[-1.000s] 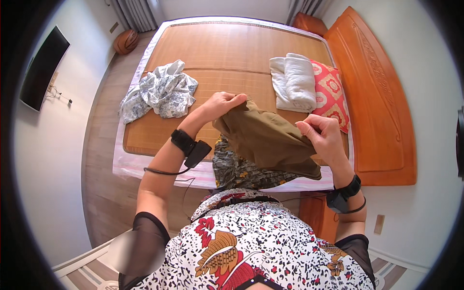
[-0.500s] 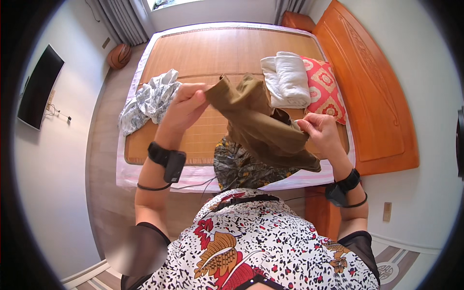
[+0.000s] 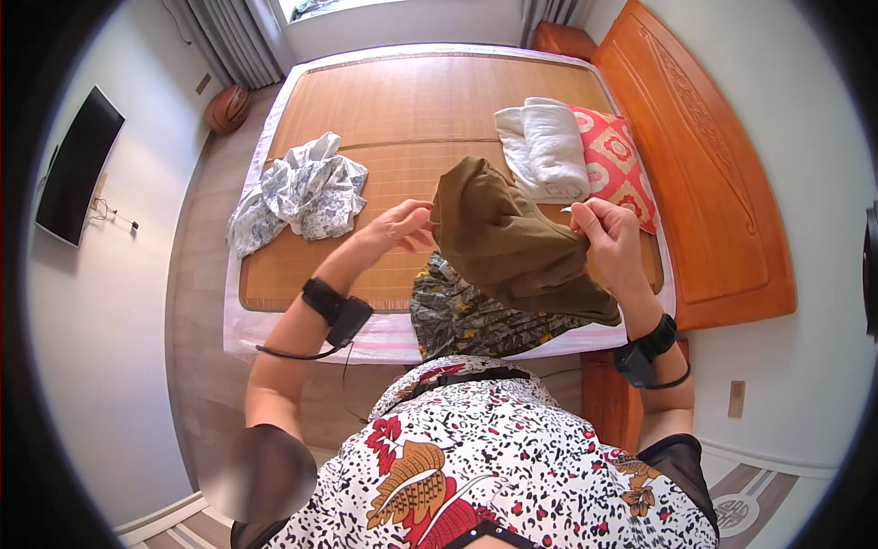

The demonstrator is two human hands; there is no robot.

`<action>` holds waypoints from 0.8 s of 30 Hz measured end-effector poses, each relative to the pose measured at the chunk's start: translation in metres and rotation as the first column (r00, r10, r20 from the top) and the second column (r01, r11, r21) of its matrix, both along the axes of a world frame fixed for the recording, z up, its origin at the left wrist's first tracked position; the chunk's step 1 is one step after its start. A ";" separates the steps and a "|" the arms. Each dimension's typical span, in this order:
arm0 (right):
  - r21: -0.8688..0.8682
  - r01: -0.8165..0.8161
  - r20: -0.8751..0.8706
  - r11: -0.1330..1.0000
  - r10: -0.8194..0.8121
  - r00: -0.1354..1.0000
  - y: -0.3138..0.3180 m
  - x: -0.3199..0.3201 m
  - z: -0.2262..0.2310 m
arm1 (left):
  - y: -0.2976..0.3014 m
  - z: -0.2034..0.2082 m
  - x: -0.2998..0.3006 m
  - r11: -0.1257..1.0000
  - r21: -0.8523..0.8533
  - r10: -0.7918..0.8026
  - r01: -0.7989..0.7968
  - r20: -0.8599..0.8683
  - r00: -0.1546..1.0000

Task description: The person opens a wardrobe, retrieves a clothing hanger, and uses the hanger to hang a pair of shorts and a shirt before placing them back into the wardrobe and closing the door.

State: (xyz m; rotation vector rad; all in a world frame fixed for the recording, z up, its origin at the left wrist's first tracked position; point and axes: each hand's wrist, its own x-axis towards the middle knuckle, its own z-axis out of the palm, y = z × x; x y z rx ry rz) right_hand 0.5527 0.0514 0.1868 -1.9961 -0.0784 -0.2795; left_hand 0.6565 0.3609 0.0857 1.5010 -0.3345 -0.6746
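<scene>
An olive-brown garment (image 3: 512,242) hangs bunched in the air above the near part of the bed; its kind does not show. My right hand (image 3: 611,240) pinches its right edge, where a small white tag sticks out by the thumb. At the garment's left edge is my left hand (image 3: 402,229), open, its fingers apart and the tips beside or just behind the cloth. Under the garment, a dark patterned cloth (image 3: 457,316) with yellow marks lies over the bed's near edge, partly covered.
The bed (image 3: 384,101) bears a woven mat. A crumpled white and grey-blue cloth (image 3: 311,192) lies at left. On the right are a folded white towel (image 3: 549,151), a red patterned pillow (image 3: 617,169) and the wooden headboard (image 3: 704,174). A basketball (image 3: 227,110) rests on the floor.
My left hand has let go of the garment's upper left part and come lower, its fingers spreading. The garment's left side has changed shape, while my right hand keeps its pinch.
</scene>
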 end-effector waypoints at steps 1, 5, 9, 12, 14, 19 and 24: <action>-0.005 -0.005 0.006 1.000 0.005 1.000 0.003 0.000 0.002 | -0.010 -0.006 -0.003 1.000 0.002 0.004 -0.004 0.000 1.000; 0.028 -0.001 -0.027 1.000 0.002 1.000 0.009 -0.002 0.005 | -0.026 -0.016 0.003 0.996 -0.076 0.045 -0.049 -0.050 0.998; 0.017 -0.020 -0.041 1.000 0.021 0.999 0.004 -0.005 0.002 | -0.010 0.011 0.029 0.959 -0.165 0.188 -0.228 -0.229 0.955; -0.024 -0.041 -0.044 0.999 0.040 0.998 0.005 -0.009 -0.004 | 0.000 0.059 0.041 0.928 -0.233 0.256 -0.291 -0.169 0.952; -0.049 -0.045 -0.040 0.998 0.043 0.998 0.005 -0.012 -0.008 | 0.002 0.077 0.049 0.924 -0.237 0.286 -0.299 -0.087 0.954; 0.125 -0.021 -0.034 0.992 0.026 0.999 0.006 -0.012 -0.009 | 0.012 0.098 0.055 0.944 -0.299 0.174 -0.143 0.081 0.981; 0.204 -0.045 0.011 0.978 0.043 0.999 0.015 -0.008 0.000 | 0.037 0.090 0.069 0.888 0.368 -0.112 -0.275 0.754 0.648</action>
